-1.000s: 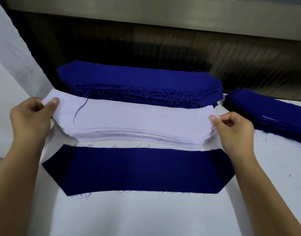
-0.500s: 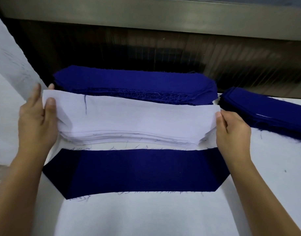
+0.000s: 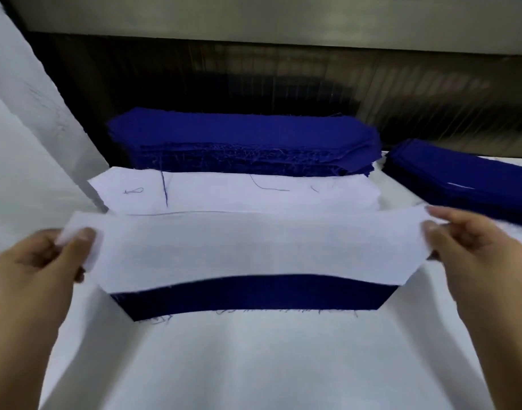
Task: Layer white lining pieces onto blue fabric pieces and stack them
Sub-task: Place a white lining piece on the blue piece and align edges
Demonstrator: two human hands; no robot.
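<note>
One white lining piece (image 3: 253, 250) hangs stretched between my hands, just above the table. My left hand (image 3: 44, 261) pinches its left end and my right hand (image 3: 472, 250) pinches its right end. Under it lies a single blue fabric piece (image 3: 253, 297); only its near strip shows, the rest is hidden by the lining. Behind lies the stack of white lining pieces (image 3: 239, 192) with loose blue threads on top. Farther back sits a thick stack of blue fabric pieces (image 3: 242, 140).
A second, flatter blue stack (image 3: 460, 176) lies at the right on the white table (image 3: 253, 359). A white sheet (image 3: 26, 119) slopes up at the left. A dark panel with a metal rail (image 3: 283, 22) closes the back.
Both hands have lifted the top lining piece off the white stack and drawn it toward me, over the single blue piece. The white stack now lies flat on the table.
</note>
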